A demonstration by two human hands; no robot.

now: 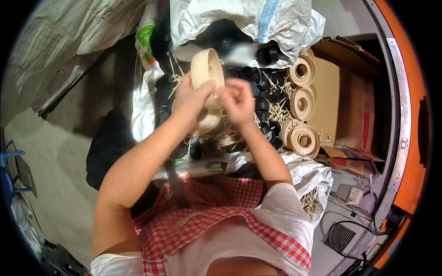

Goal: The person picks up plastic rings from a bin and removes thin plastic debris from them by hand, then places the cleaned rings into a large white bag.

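Nearest us we log a red-and-white checked apron over white clothing, with both forearms rising from the lower edge. Just beyond the right elbow lies a flat package with a red and tan label, beside a stack of brown cardboard.

Left hand: fingers curled, thumb pressed on the rim of a beige plastic spool, held up on edge above the pile. Right hand: fingertips drawn together against the spool's lower rim; what they pinch, if anything, we cannot tell at this size.

Under the hands: pale wooden sticks scattered over black plastic parts. To the right, three more beige spools stand in a row along the cardboard.

Farther: a white woven sack, open over the pile; a green-and-white bottle at left. Grey floor on the left.
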